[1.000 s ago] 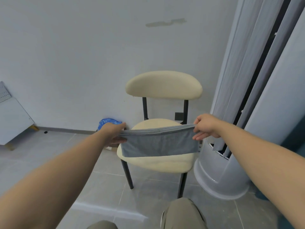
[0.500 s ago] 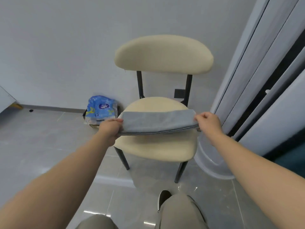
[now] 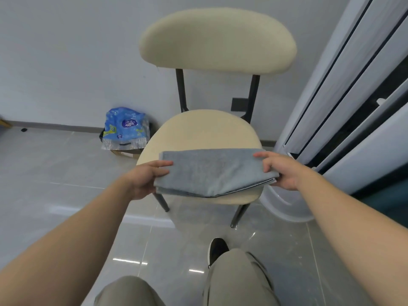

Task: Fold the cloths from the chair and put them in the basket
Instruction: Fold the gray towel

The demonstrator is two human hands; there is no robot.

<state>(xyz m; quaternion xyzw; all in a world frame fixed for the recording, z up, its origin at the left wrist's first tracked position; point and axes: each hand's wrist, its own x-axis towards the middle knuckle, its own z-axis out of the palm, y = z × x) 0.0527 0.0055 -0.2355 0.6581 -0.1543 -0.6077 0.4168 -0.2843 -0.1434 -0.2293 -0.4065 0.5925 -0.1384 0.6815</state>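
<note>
A folded grey-blue cloth (image 3: 214, 171) lies flat across the front of the cream chair seat (image 3: 205, 131). My left hand (image 3: 146, 176) grips the cloth's left end, thumb on top. My right hand (image 3: 280, 170) grips its right end, fingers over the top layer. The cloth shows several layers along its near edge. A white plastic basket (image 3: 284, 202) stands on the floor just right of the chair, mostly hidden behind my right arm.
The chair's cream backrest (image 3: 217, 39) rises against a white wall. A blue plastic pack (image 3: 124, 129) sits on the floor left of the chair. Vertical grey blinds (image 3: 344, 89) fill the right side. My legs and a dark shoe (image 3: 217, 249) are below.
The cloth hung vertically between my hands a second ago; it now lies flat and lower on the seat. My view has tilted down and closer to the chair.
</note>
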